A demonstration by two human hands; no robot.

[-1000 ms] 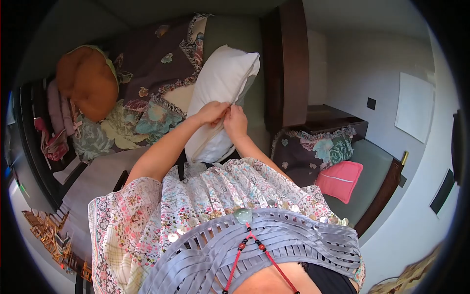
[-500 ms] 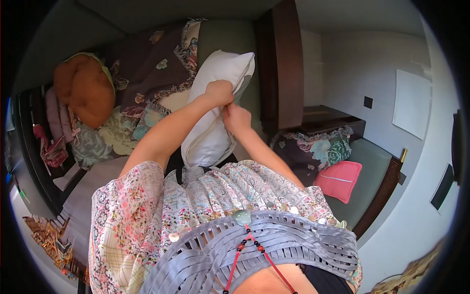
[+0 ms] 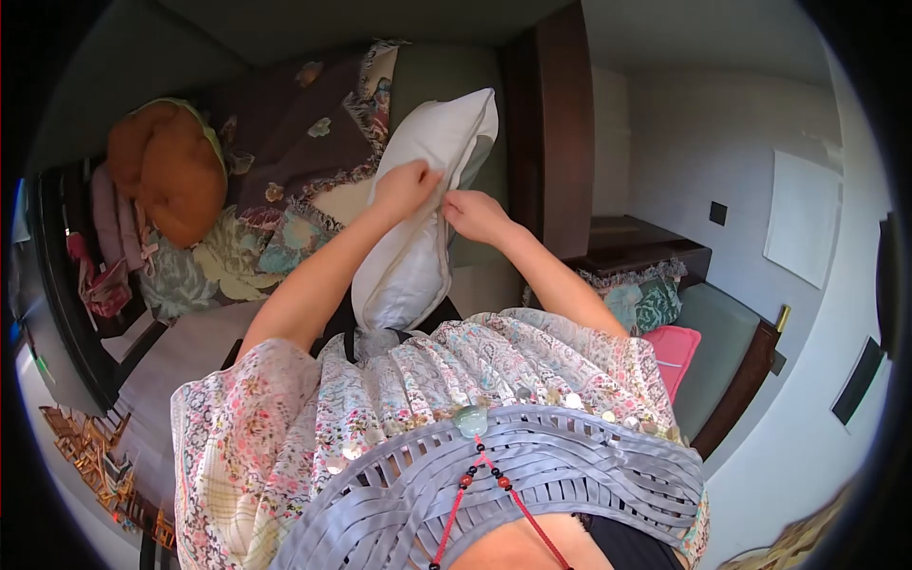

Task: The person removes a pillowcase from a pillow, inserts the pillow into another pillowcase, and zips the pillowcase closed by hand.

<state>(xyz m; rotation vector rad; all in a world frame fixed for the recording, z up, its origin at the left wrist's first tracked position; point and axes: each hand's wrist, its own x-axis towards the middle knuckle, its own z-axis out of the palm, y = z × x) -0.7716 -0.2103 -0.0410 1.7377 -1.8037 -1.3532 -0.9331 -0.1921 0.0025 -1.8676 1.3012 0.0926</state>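
A white pillow (image 3: pixel 404 271) stands on edge in front of me, leaning up and to the right, with a seam or opening running along its right side. My left hand (image 3: pixel 408 190) is closed on the pillow's edge near the middle of that seam. Just to the right and slightly lower, my right hand (image 3: pixel 475 216) pinches the same edge with its fingers together. The two hands are close but apart. What exactly lies between the fingertips is too small to tell.
A floral throw with fringe (image 3: pixel 285 142) covers the seat behind. An orange cushion (image 3: pixel 169 171) lies at the left. Dark wooden furniture (image 3: pixel 567 133) rises behind the pillow. On the right are a pink cushion (image 3: pixel 673 353) and a green seat (image 3: pixel 717 332). Wooden chairs (image 3: pixel 85 446) show at lower left.
My left hand rose along the pillow's edge, then shifted slightly down and left. My right hand moved up and right, its forearm swinging outward. The pillow's lower end has moved slightly left.
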